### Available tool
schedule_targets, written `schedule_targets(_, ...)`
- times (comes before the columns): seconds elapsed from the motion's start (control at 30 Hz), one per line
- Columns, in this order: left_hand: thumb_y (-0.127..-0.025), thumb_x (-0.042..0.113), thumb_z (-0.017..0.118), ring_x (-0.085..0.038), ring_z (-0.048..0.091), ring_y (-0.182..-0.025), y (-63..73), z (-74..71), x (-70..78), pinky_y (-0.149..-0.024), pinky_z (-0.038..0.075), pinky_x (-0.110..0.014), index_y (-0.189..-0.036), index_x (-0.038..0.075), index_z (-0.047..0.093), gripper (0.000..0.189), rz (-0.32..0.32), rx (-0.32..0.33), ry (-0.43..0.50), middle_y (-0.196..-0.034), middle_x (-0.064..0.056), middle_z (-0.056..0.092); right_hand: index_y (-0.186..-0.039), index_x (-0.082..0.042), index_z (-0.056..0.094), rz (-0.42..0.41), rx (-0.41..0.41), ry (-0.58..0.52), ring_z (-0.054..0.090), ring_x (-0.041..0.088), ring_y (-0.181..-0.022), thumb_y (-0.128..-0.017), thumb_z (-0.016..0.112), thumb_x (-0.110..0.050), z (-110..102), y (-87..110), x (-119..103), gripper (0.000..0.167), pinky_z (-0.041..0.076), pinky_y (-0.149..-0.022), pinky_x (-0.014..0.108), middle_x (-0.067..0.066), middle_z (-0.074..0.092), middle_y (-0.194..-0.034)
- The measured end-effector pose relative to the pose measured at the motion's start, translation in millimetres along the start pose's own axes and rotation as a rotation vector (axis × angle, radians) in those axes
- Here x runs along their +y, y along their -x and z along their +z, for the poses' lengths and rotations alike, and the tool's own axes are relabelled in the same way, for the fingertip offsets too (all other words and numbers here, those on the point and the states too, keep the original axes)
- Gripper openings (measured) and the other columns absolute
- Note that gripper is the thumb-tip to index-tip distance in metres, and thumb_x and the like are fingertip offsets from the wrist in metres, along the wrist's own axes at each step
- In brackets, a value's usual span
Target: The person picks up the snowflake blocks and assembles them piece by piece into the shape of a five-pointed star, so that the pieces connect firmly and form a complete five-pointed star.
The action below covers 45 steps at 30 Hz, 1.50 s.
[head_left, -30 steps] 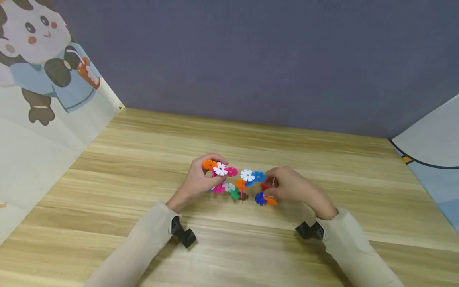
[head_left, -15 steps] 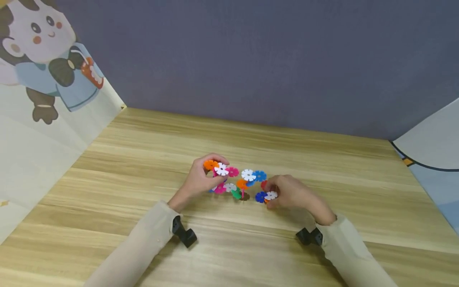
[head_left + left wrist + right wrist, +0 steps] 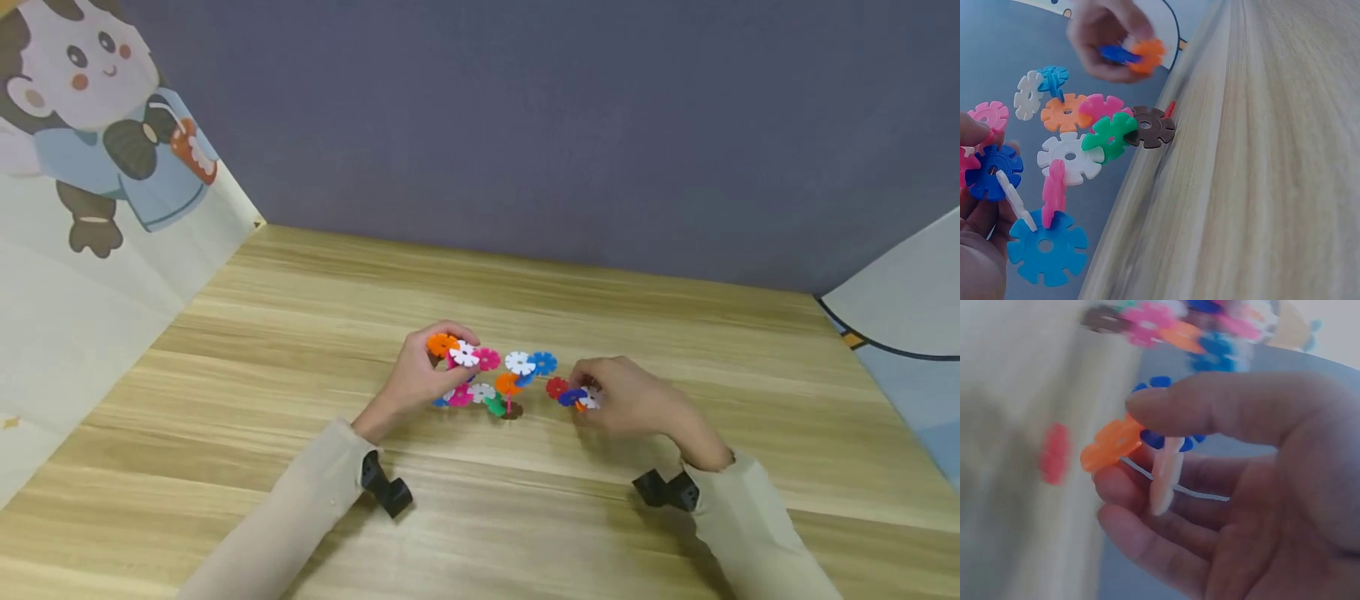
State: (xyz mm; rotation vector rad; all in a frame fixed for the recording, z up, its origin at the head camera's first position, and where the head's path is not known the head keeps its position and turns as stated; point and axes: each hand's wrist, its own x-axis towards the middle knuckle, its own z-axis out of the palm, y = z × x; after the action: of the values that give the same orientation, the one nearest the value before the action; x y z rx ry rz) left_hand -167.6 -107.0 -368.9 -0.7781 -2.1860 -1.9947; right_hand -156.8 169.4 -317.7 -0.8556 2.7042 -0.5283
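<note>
My left hand (image 3: 415, 377) grips the left end of a joined structure of notched plastic flower discs in many colours. In the left wrist view its light blue disc (image 3: 1047, 250), green disc (image 3: 1110, 137) and brown disc (image 3: 1150, 127) are slotted edge to edge. To the right, my right hand (image 3: 633, 402) pinches a small joined cluster: a dark blue disc (image 3: 572, 397), an orange disc (image 3: 1110, 447) and a white disc (image 3: 1166, 475). Beside those fingertips a loose red disc (image 3: 557, 387) lies on the table. The palm partly hides the cluster in the head view.
A wood-grain table (image 3: 480, 508) lies under both hands. Behind it rises a plain grey-blue panel (image 3: 525, 125), with a cartoon-printed panel (image 3: 75, 317) at the left and a pale one (image 3: 900, 283) at the right. Each wrist carries a black camera mount (image 3: 386, 485).
The right hand has turned the small cluster, bringing its white disc into view, and shifted it slightly right, uncovering the red disc. The left hand and its structure stay nearly still.
</note>
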Motion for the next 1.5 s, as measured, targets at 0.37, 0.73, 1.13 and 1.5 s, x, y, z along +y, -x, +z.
schedule_targets(0.37,-0.075,-0.007,0.069,-0.013,0.057,-0.090,-0.4,1.5,1.8,-0.078,0.050,-0.018,-0.099,-0.005,0.062,0.025,-0.017,0.002,-0.071,-0.105,-0.020,0.063,-0.103,-0.006,0.065,-0.186,0.342,-0.113,0.066,0.016,-0.085,-0.083,0.071,-0.010,-29,7.6,-13,0.022,0.056,-0.079,0.039,0.002,0.070,-0.095)
schedule_targets(0.73,-0.076,-0.005,0.070,-0.016,0.058,-0.091,1.3,2.9,3.3,-0.079,0.051,-0.019,-0.099,-0.003,0.063,0.024,-0.016,0.001,-0.070,-0.105,-0.019,0.064,-0.108,-0.002,0.064,-0.299,0.421,-0.336,0.064,0.013,-0.085,-0.082,0.070,-0.001,-15,-15.5,-25,0.026,0.056,-0.083,0.032,0.007,0.068,-0.098)
schedule_targets(1.13,-0.077,-0.004,0.070,-0.014,0.057,-0.089,3.7,1.7,5.2,-0.078,0.051,-0.020,-0.098,-0.004,0.062,0.023,0.001,-0.011,-0.061,-0.105,-0.022,0.063,-0.104,-0.005,0.067,-0.262,0.433,-0.378,0.063,0.012,-0.087,-0.081,0.073,-0.006,-1,-25.6,-37,0.023,0.052,-0.091,0.035,0.005,0.070,-0.100)
schedule_targets(1.5,-0.076,-0.004,0.070,-0.015,0.057,-0.089,3.4,2.0,3.2,-0.079,0.051,-0.020,-0.098,-0.005,0.062,0.023,0.003,-0.008,-0.060,-0.104,-0.022,0.064,-0.101,-0.007,0.069,-0.247,0.420,-0.333,0.065,0.014,-0.088,-0.080,0.075,-0.009,0,-25.0,-39,0.022,0.052,-0.091,0.042,0.004,0.071,-0.099)
